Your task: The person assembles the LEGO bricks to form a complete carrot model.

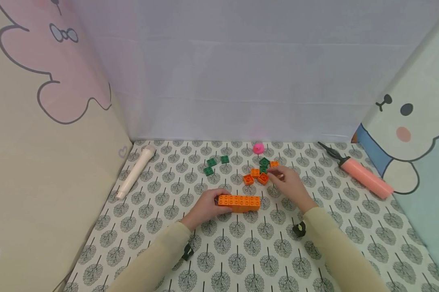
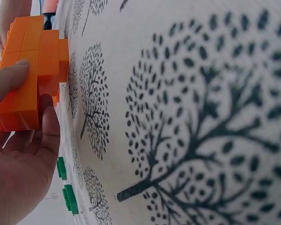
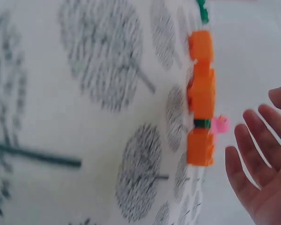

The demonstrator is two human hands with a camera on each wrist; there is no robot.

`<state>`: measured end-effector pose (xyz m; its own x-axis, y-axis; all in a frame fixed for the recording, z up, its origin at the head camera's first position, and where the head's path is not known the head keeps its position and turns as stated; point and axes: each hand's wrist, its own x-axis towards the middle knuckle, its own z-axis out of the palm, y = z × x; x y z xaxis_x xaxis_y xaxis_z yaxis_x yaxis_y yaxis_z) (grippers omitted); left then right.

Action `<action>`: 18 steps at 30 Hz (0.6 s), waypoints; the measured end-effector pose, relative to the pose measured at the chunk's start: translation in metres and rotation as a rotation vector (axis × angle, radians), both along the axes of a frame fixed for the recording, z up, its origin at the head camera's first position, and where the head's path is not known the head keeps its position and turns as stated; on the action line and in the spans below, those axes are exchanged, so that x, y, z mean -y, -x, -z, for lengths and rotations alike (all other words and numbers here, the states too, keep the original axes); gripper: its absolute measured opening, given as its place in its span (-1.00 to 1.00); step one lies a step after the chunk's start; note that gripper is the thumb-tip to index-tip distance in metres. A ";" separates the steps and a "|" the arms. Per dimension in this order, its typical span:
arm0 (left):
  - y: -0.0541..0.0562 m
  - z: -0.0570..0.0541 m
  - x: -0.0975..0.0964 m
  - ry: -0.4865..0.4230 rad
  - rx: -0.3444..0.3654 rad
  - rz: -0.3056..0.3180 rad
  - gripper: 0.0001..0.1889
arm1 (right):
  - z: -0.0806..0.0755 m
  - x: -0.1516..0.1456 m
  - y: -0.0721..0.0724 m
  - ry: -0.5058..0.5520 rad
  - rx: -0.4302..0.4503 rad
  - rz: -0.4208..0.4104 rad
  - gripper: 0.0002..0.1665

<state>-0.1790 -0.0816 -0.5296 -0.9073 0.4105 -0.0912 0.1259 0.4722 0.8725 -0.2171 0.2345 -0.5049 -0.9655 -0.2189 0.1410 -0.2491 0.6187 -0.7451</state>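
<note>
My left hand (image 1: 207, 206) grips one end of a long block of joined orange toy bricks (image 1: 239, 202), held low over the cloth. The left wrist view shows the thumb on the side of the orange block (image 2: 22, 82) and the other fingers curled beneath it. My right hand (image 1: 289, 183) hovers beside a loose group of orange bricks (image 1: 255, 172) and green bricks (image 1: 264, 162). Seen from the right wrist, that hand (image 3: 267, 164) has relaxed, spread fingers with nothing between them, apart from the orange bricks (image 3: 203, 91).
Three green bricks (image 1: 211, 162) lie left of the group, and a small pink toy (image 1: 258, 148) sits behind it. A white, microphone-shaped object (image 1: 136, 172) lies at the left, a coral hand pump (image 1: 365, 176) at the right. Fabric walls (image 1: 241, 89) enclose the tree-patterned cloth.
</note>
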 end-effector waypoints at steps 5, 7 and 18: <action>0.000 0.001 0.001 0.011 0.001 -0.004 -0.57 | 0.007 -0.012 0.013 -0.080 0.016 0.134 -0.53; 0.000 0.001 0.001 0.012 -0.002 -0.003 -0.57 | 0.010 -0.013 0.015 -0.101 0.038 0.169 -0.47; -0.001 -0.001 0.000 0.020 -0.011 -0.001 -0.56 | 0.022 -0.012 0.026 -0.143 0.085 0.204 -0.48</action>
